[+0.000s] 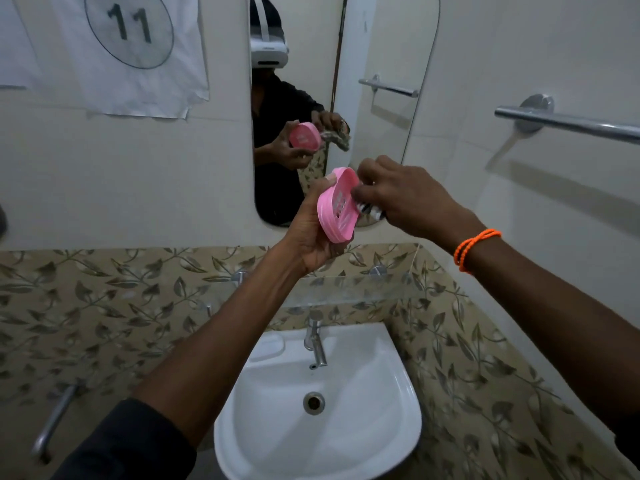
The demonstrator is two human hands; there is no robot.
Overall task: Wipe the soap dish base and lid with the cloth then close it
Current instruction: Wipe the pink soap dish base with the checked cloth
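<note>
My left hand [313, 237] grips a pink oval soap dish part [334, 211] with drain slots, tilted on its edge in front of the mirror. My right hand [401, 195] holds a bunched patterned cloth [372, 213] pressed against the inside of the pink part. Most of the cloth is hidden behind my right fingers. The mirror reflection shows the pink part's back and the cloth hanging below the hand. The other half of the soap dish is not visible.
A white washbasin [346, 427] with a chrome tap [317, 341] sits below my arms. A glass shelf [346, 289] runs under the mirror [298, 98]. A chrome towel bar [568, 123] is on the right wall, a paper marked 11 [128, 29] at upper left.
</note>
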